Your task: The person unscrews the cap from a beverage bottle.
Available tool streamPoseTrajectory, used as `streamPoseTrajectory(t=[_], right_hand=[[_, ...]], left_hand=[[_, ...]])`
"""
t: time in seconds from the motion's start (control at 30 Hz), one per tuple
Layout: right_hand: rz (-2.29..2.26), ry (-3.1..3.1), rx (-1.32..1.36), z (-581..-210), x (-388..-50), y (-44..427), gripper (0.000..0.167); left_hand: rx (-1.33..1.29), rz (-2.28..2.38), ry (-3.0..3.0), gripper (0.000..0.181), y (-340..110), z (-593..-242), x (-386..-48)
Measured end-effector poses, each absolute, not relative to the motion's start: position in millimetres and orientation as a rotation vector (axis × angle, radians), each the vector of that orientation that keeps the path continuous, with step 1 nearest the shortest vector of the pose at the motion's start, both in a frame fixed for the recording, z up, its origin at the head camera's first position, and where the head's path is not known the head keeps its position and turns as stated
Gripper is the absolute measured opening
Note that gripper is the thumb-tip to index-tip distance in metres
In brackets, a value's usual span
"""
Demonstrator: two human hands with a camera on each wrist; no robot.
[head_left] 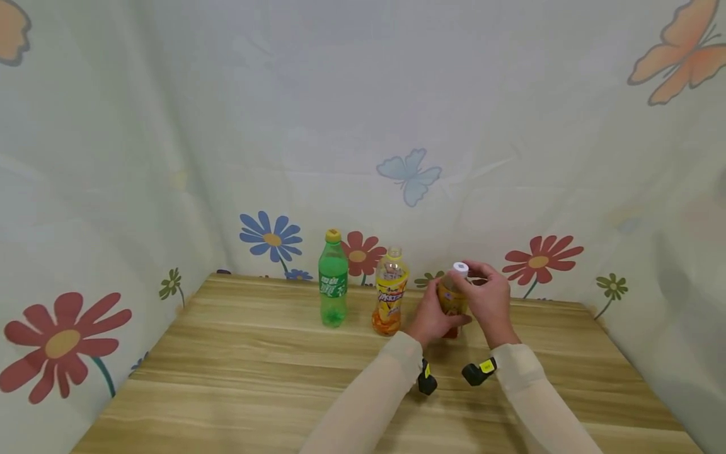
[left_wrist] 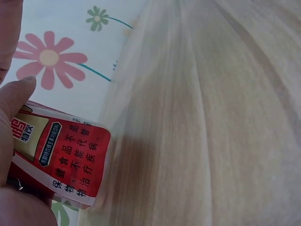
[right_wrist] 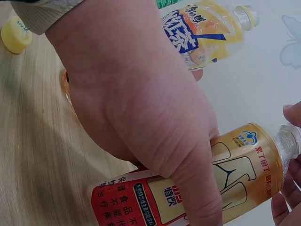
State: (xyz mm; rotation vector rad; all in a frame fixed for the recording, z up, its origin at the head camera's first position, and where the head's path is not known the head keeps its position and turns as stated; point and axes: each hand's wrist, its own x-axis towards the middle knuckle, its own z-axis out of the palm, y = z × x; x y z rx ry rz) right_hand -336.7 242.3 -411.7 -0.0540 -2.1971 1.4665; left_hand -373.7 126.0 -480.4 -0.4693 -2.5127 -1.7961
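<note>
A drink bottle [head_left: 452, 304] with a gold and red label and a white cap [head_left: 460, 268] stands on the table's right half. My left hand [head_left: 432, 318] grips its body, and the left wrist view shows the thumb beside the red lower label [left_wrist: 70, 155]. At the top, my right hand [head_left: 492, 302] pinches the white cap. In the right wrist view, the clear neck [right_wrist: 288, 141] lies near the right fingertips [right_wrist: 282, 207]; the cap is out of frame there. Left of the hands stands an uncapped orange drink bottle [head_left: 389, 299] with a yellow label.
Farther left stands a green bottle [head_left: 333, 284] with a yellow cap. A loose yellow cap [right_wrist: 16, 34] lies on the wooden table [head_left: 255, 366] in the right wrist view; the head view does not show it. A flower-printed cloth [head_left: 317, 126] hangs behind the table.
</note>
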Motion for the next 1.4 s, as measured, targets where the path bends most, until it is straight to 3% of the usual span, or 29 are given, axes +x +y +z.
streamPoseTrajectory(t=[0.47,1.4], right_hand=[[1.518,-2.153,-0.07,-412,-334,236,0.05],[1.491,-2.123,0.165,-380,-294,221,0.039]], left_hand=[[-0.473,-1.795,-2.488,0.069,124,-489,-376],[-0.64,-1.818,-2.467,0.071,84,-456,-324]])
